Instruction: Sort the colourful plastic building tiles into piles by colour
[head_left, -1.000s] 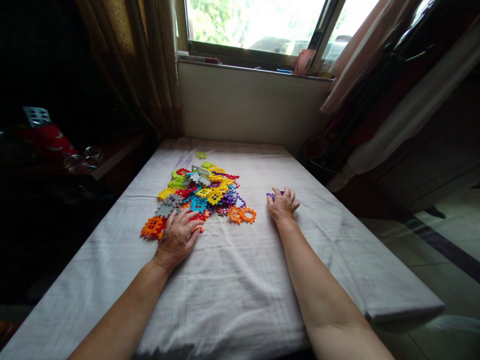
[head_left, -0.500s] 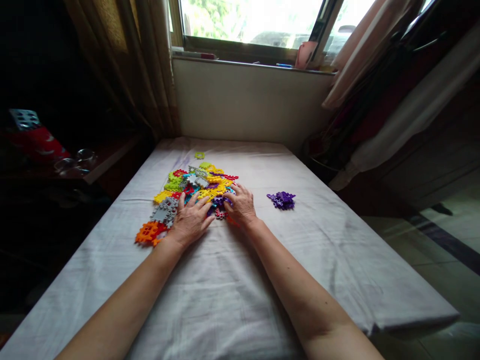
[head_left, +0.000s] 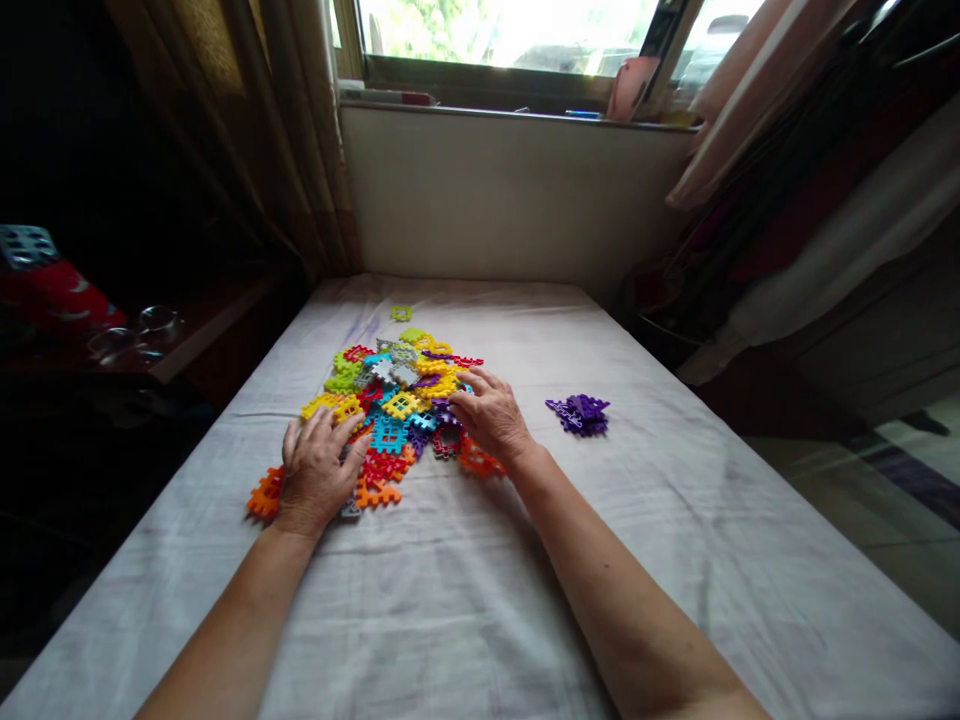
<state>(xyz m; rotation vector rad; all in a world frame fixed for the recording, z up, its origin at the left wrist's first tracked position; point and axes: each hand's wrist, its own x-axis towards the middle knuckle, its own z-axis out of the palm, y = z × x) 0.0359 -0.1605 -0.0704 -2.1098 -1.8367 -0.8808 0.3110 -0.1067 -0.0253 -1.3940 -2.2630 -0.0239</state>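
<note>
A heap of colourful notched plastic pieces (head_left: 389, 433) lies on the cloth-covered table, in blue, red, yellow, green, grey, orange and purple. My left hand (head_left: 319, 470) rests with spread fingers on the heap's near left side, over grey and orange pieces (head_left: 265, 495). At the heap's right edge is my right hand (head_left: 491, 415), its fingers bent over purple pieces and its thumb apart from them; no held piece shows. Orange-red pieces (head_left: 478, 458) lie just below it. Further right sits a small pile of purple pieces (head_left: 581, 414).
One green piece (head_left: 401, 313) lies alone near the far end of the table (head_left: 480, 600). A dark side table (head_left: 187, 340) with glasses (head_left: 135, 340) and a red item (head_left: 64, 300) stands at the left. Clothes (head_left: 795, 290) hang at the right.
My left hand has moved left and nearer, uncovering blue, red and orange pieces in the heap. My right hand remains at the heap's right edge. The view has shifted slightly.
</note>
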